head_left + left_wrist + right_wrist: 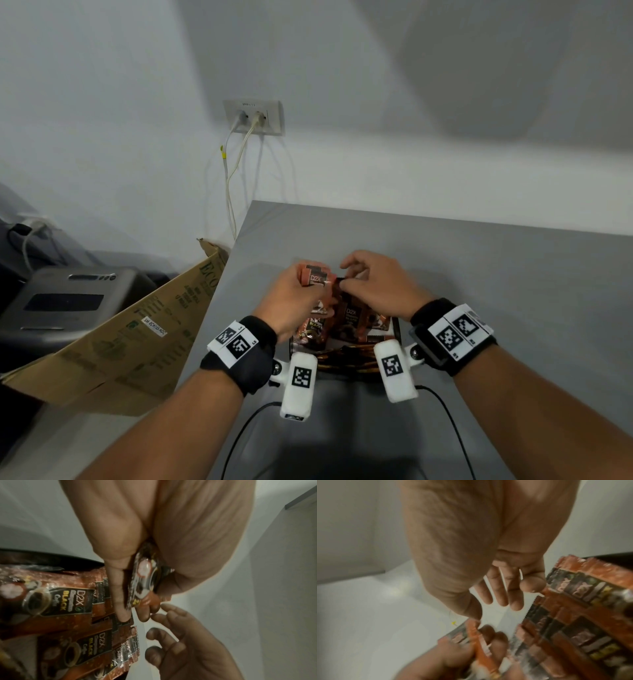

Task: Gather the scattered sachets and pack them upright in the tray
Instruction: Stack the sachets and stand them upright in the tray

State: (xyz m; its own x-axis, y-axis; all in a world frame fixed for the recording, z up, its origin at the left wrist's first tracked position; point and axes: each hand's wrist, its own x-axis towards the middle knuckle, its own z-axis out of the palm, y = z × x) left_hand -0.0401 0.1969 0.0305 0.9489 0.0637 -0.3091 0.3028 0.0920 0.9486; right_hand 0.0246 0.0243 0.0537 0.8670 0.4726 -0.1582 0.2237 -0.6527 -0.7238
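Note:
A dark tray [396, 329] on the grey table holds several brown-orange D2X coffee sachets [350, 318] standing on end, also seen in the wrist views [60, 601] [573, 622]. My left hand [308, 284] hovers just left of the tray's far end and grips a small bunch of sachets [313, 278] upright between fingers and palm [145, 577]. My right hand [356, 277] is over the packed sachets, fingers loosely spread [513, 596]. Its thumb tip touches the top corner of one packed sachet. The tray's near part is hidden behind my wrist cameras.
The table's left edge [236, 274] runs close to my left hand, with an open cardboard box [137, 335] and a grey appliance [65, 301] beyond it. A wall socket with cables [253, 116] is behind. Black cables [445, 411] trail at the table's front.

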